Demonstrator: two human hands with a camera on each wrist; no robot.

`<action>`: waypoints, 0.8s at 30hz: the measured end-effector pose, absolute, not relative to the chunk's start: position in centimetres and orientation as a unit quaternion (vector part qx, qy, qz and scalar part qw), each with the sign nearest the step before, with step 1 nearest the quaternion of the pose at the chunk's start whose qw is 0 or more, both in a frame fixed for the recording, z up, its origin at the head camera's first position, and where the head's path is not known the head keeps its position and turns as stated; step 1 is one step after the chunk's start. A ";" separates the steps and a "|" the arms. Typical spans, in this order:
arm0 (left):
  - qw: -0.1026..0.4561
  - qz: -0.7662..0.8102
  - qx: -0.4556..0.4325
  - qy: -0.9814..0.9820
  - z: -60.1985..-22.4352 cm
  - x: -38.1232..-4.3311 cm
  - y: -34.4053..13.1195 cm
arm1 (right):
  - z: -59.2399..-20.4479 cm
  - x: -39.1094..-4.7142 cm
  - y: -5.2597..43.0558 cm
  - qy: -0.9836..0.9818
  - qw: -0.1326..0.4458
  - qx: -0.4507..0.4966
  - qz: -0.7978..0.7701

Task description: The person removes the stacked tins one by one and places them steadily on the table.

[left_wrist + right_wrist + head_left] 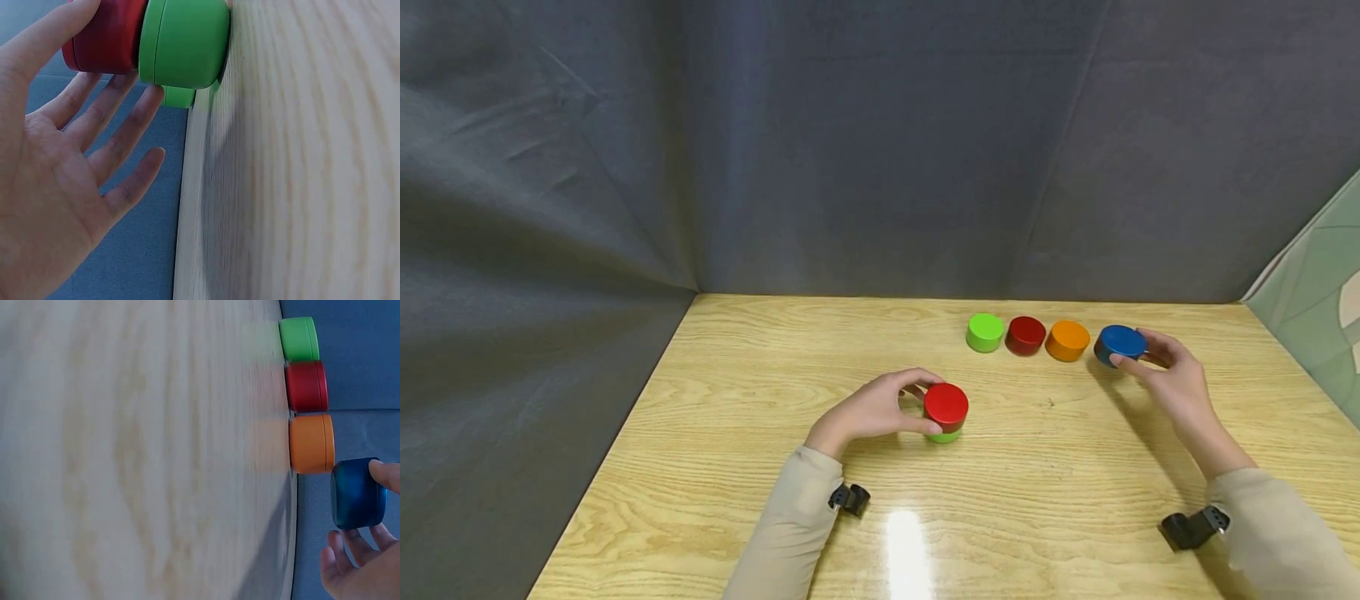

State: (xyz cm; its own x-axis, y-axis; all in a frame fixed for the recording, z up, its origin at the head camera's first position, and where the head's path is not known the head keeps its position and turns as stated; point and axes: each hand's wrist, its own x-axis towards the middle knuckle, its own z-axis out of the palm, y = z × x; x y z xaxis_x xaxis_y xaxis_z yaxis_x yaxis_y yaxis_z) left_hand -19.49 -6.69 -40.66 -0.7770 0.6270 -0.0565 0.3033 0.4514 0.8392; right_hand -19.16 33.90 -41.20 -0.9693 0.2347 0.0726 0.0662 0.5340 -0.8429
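Observation:
My left hand (880,406) pinches a bright red round tin (946,403) between thumb and fingers. That tin sits on top of a green round tin (187,44), which stands on the table; in the left wrist view the two touch face to face. At the right, my right hand (1176,379) grips a blue round tin (1122,343) by its sides. The right wrist view shows this blue tin (358,494) raised off the tabletop, beside an orange tin (1067,341).
Left of the orange tin, a dark red tin (1026,336) and another green tin (985,332) continue a row near the table's back edge. The wooden table (737,467) meets a grey cloth (865,167) behind and at the left. A patterned green cloth (1322,283) hangs at the right.

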 end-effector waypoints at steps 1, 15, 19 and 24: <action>0.182 0.442 0.280 0.833 -40.7 -19.5 -6.7 | -41.2 -19.3 34.0 -0.872 0.084 -0.089 0.475; 0.179 0.442 0.279 0.833 -40.6 -19.5 -6.7 | -41.7 -21.0 34.8 -0.876 0.046 -0.095 0.470; 0.180 0.442 0.278 0.834 -40.7 -19.5 -6.7 | -41.9 -21.3 34.9 -0.878 0.040 -0.093 0.468; 0.180 0.442 0.278 0.834 -40.7 -19.5 -6.7 | -42.1 -21.5 35.0 -0.880 0.031 -0.087 0.465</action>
